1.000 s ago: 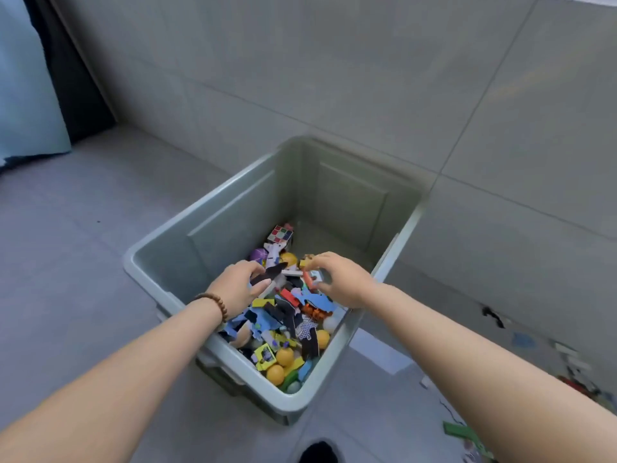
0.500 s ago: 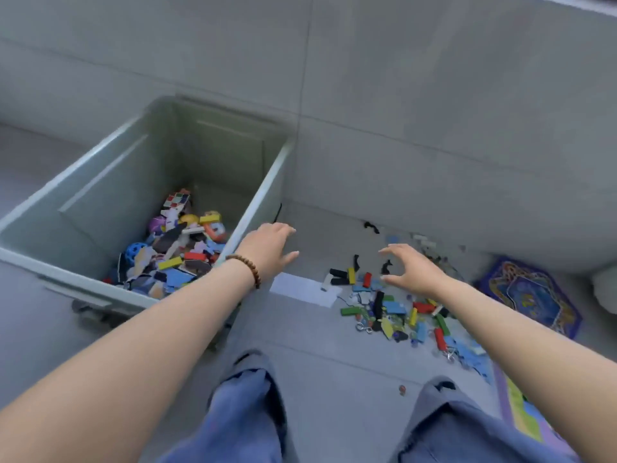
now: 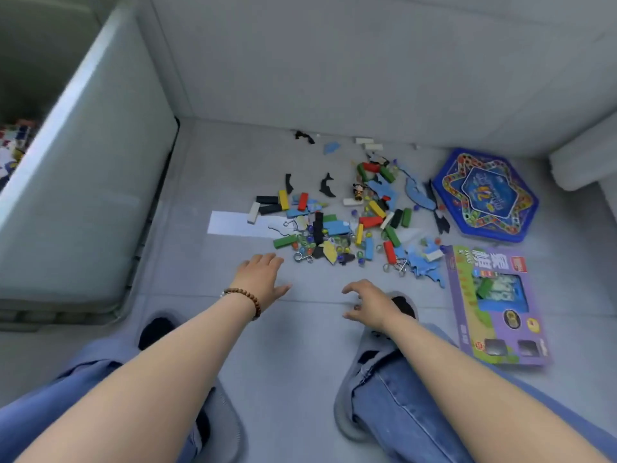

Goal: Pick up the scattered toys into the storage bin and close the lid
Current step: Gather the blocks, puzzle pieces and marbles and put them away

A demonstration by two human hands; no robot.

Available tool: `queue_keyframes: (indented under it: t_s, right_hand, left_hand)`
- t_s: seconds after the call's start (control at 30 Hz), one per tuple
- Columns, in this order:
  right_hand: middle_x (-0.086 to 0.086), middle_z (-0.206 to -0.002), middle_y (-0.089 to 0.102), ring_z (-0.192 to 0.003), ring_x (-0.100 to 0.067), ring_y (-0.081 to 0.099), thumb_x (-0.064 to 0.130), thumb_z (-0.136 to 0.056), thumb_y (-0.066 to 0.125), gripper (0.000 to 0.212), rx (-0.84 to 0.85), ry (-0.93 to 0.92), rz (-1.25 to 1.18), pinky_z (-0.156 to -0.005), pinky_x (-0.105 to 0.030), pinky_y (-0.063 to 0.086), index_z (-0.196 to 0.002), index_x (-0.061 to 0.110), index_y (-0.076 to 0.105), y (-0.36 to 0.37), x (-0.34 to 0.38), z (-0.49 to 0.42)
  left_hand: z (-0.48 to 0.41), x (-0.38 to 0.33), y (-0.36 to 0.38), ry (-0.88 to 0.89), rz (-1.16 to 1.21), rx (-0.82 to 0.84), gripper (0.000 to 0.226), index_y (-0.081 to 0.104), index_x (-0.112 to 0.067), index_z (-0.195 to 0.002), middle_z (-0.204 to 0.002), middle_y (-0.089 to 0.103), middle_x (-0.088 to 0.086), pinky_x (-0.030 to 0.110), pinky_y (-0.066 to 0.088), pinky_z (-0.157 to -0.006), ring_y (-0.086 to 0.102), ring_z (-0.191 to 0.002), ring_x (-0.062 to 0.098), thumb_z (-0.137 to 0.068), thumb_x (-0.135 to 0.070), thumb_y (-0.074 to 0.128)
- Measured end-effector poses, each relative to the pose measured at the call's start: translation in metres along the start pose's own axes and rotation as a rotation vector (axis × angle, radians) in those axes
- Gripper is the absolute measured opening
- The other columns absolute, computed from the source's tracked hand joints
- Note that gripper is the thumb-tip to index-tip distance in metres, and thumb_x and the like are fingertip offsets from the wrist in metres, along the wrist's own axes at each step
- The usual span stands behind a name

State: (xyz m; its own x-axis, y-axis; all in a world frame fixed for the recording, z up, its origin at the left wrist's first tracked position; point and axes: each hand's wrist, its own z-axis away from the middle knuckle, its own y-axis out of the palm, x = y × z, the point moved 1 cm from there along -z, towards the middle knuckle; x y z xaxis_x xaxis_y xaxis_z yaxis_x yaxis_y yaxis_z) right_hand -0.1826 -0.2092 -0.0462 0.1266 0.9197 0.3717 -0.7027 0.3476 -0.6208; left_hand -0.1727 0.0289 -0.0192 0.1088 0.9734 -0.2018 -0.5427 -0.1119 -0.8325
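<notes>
I see both hands low in the centre of the frame, empty: left hand (image 3: 262, 281) flat with fingers spread, right hand (image 3: 372, 304) loosely curled, neither touching anything. Just beyond them the scattered toys (image 3: 347, 218) lie on the grey floor (image 3: 300, 362), mid-frame. Purple box (image 3: 497, 305) and blue hexagonal box (image 3: 485, 195) sit at right. Storage bin (image 3: 83, 195) fills the left edge, lid off.
</notes>
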Motion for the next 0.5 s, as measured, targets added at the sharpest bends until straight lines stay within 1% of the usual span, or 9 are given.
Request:
queue_keyframes:
  t_s: [0.07,0.17,0.23,0.27,0.33,0.4,0.47,0.5]
  right_hand:
    - [-0.002,-0.123,0.044,-0.097,-0.020,0.055,0.017,-0.084,0.066,0.039,-0.017,-0.017,0.045,-0.090,-0.033,0.047,-0.121,0.019,0.053,0.010,-0.013,-0.010]
    - [0.002,-0.102,0.040,-0.086,-0.020,0.052,0.003,-0.085,0.053,0.025,-0.091,-0.025,0.100,-0.077,-0.031,0.046,-0.107,0.013,0.056,0.020,-0.026,-0.020]
    - [0.001,-0.095,0.045,-0.081,-0.018,0.051,0.000,-0.084,0.052,0.017,-0.159,0.001,0.013,-0.073,-0.029,0.044,-0.093,0.013,0.057,0.025,-0.029,-0.027]
    - [0.000,-0.092,0.049,-0.076,-0.015,0.050,0.000,-0.083,0.055,0.016,-0.194,0.016,-0.092,-0.071,-0.027,0.044,-0.088,0.015,0.056,0.024,-0.027,-0.029]
    - [0.001,-0.084,0.052,-0.069,-0.010,0.047,0.000,-0.081,0.062,0.017,-0.249,0.010,-0.401,-0.068,-0.020,0.045,-0.087,0.015,0.055,0.017,-0.014,-0.034]
    - [0.003,-0.081,0.052,-0.071,-0.009,0.050,0.001,-0.079,0.069,0.022,-0.250,-0.045,-0.685,-0.067,-0.012,0.046,-0.090,0.014,0.055,0.003,0.009,-0.037]
    - [0.002,-0.084,0.055,-0.077,-0.012,0.056,0.001,-0.076,0.073,0.028,-0.191,-0.130,-0.853,-0.071,-0.016,0.050,-0.092,0.014,0.053,-0.012,0.028,-0.041]
    - [0.002,-0.086,0.057,-0.079,-0.014,0.058,0.001,-0.076,0.074,0.029,-0.155,-0.165,-0.895,-0.072,-0.017,0.051,-0.093,0.013,0.054,-0.019,0.034,-0.043]
  left_hand:
    - [-0.008,-0.001,0.013,-0.023,0.016,0.012,0.059,0.026,-0.018,-0.145,-0.153,0.025,0.002,0.037,0.025,-0.111,0.025,-0.140,0.021,-0.095,-0.046,0.041]
    - [-0.019,-0.002,0.029,-0.044,0.062,-0.015,0.054,0.030,-0.019,-0.143,-0.150,0.030,0.000,0.035,0.029,-0.108,0.029,-0.137,0.020,-0.096,-0.043,0.041]
    - [-0.024,-0.006,0.039,-0.079,0.221,-0.059,0.046,0.039,-0.019,-0.138,-0.143,0.039,0.000,0.034,0.035,-0.103,0.036,-0.131,0.020,-0.096,-0.039,0.042]
    - [-0.027,-0.010,0.042,-0.111,0.370,-0.081,0.041,0.044,-0.018,-0.133,-0.138,0.045,0.001,0.033,0.038,-0.099,0.042,-0.126,0.020,-0.096,-0.037,0.043]
    - [-0.036,-0.022,0.047,-0.216,0.768,-0.076,0.034,0.054,-0.013,-0.122,-0.126,0.056,0.004,0.029,0.042,-0.091,0.053,-0.108,0.020,-0.097,-0.034,0.043]
    - [-0.045,-0.040,0.046,-0.350,1.239,0.018,0.034,0.057,-0.009,-0.114,-0.119,0.061,0.010,0.029,0.048,-0.081,0.057,-0.095,0.021,-0.099,-0.034,0.039]
    - [-0.054,-0.055,0.038,-0.446,1.592,0.147,0.038,0.059,-0.008,-0.107,-0.105,0.064,0.010,0.030,0.052,-0.076,0.060,-0.089,0.023,-0.101,-0.036,0.033]
    - [-0.059,-0.060,0.034,-0.458,1.697,0.177,0.039,0.060,-0.009,-0.100,-0.095,0.065,0.008,0.030,0.054,-0.072,0.061,-0.083,0.022,-0.101,-0.036,0.032]
